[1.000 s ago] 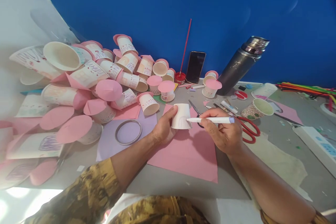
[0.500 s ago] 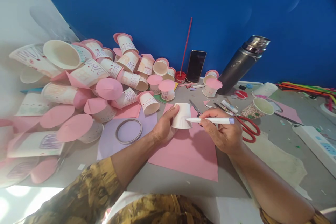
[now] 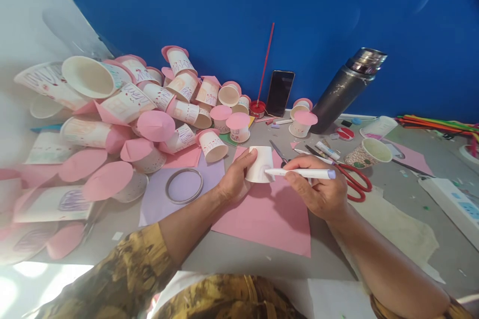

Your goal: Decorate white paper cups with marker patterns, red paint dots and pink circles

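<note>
Item one, in your left hand (image 3: pixel 235 179): a plain white tapered paper cup (image 3: pixel 259 159), base up and flared rim down, its axis close to upright; your thumb lies along its near left side and your fingers go behind, where you cannot see how they sit. Item two, pinched between the thumb and fingers of your right hand (image 3: pixel 318 192): a slim white plastic marker with a lilac end (image 3: pixel 312 173), long axis nearly level and crosswise to the cup's, tip pointing left. The governing relation: the cup lies directly left of your right hand, the tip meeting its lower right wall beside a faint lilac mark; whether tip and paper touch, you cannot tell for sure. Your left hand is the nearer, being on the cup. Beneath both: a pink paper sheet (image 3: pixel 269 229). Right of your right hand: red-handled scissors (image 3: pixel 357 184). Lettering: faint print on the marker's barrel, too small to read; a small white tube with a bluish label (image 3: pixel 327 150), illegible; a dark grey metal bottle (image 3: pixel 339 99), no brand readable; white paper cups with pink paper discs (image 3: pixel 125 103), purple loops that form no legible words.
</note>
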Motion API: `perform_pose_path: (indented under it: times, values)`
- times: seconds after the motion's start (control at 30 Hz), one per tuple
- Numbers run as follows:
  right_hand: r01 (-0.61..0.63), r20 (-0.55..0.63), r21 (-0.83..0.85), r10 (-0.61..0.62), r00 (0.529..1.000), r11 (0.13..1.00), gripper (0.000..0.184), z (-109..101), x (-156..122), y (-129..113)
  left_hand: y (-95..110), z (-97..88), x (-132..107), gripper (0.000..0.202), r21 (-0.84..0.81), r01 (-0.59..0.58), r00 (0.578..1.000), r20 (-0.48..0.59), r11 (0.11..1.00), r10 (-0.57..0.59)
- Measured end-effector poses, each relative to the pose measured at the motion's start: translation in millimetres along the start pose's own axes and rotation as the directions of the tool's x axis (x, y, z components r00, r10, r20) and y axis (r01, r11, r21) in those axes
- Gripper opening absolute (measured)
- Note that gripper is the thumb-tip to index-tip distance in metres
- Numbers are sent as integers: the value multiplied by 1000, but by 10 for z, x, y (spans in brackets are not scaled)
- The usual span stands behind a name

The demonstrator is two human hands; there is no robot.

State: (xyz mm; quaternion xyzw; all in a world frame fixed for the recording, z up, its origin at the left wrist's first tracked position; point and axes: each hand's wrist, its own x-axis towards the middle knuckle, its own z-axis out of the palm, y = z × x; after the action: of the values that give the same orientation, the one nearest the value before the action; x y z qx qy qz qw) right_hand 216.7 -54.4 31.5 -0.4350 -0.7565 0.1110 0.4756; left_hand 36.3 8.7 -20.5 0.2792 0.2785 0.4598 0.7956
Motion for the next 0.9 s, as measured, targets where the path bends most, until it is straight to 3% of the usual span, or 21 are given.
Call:
perform_pose_path:
  times: [0.17, 0.3, 0.37, 0.7, 0.83, 0.9]
  values:
    - [7, 40, 2, -7, 999, 1000, 10, 13, -5, 2, 3, 10, -13, 36, 30, -23, 1000, 10, 999, 23]
    - [27, -29, -14, -27, 999, 1000, 7, 8, -7, 11, 0, 19, -26, 38, 55, -43, 999, 18, 998, 42]
    - [34, 8, -11, -34, 999, 999, 8, 2, -2, 13, -1, 24, -33, 39, 72, -44, 999, 17, 996, 43]
    - [-19, 27, 33, 18, 999, 999, 10, -8, 3, 44, -5, 18, -25, 29, 59, -41, 999, 7, 997, 40]
    - [-52, -81, 53, 56, 995, 997, 8, -13, 4, 83, -13, 22, -20, 34, 16, -6, 1000, -19, 1000, 6]
    - [-41, -76, 41, 44, 996, 998, 8, -15, 12, 83, -11, 24, -20, 37, 4, 11, 1000, -15, 1000, -10]
